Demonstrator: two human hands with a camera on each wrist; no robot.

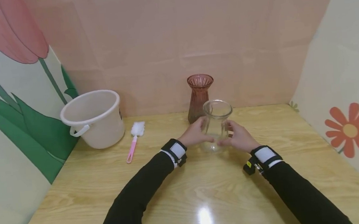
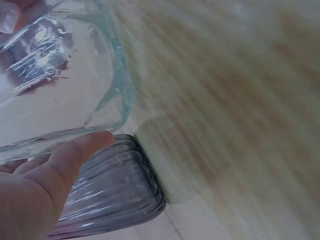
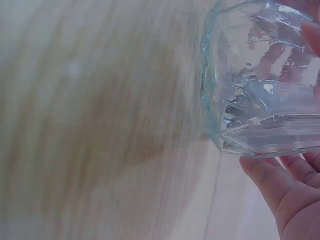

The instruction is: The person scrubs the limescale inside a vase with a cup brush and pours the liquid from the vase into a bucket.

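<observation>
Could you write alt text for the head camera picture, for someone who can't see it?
Two hands, the left hand and right hand, hold a clear glass vase upright on a light wooden table. Behind it stands a ribbed reddish-brown glass vase; to the left are a white plastic bucket and a pink-handled white brush.

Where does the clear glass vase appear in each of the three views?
Head: clear glass vase at table centre, between both hands.
Left wrist: upper left, above the thumb.
Right wrist: upper right, above the fingers.
Shared landmark: the wooden table, with the vase's base on it.
</observation>
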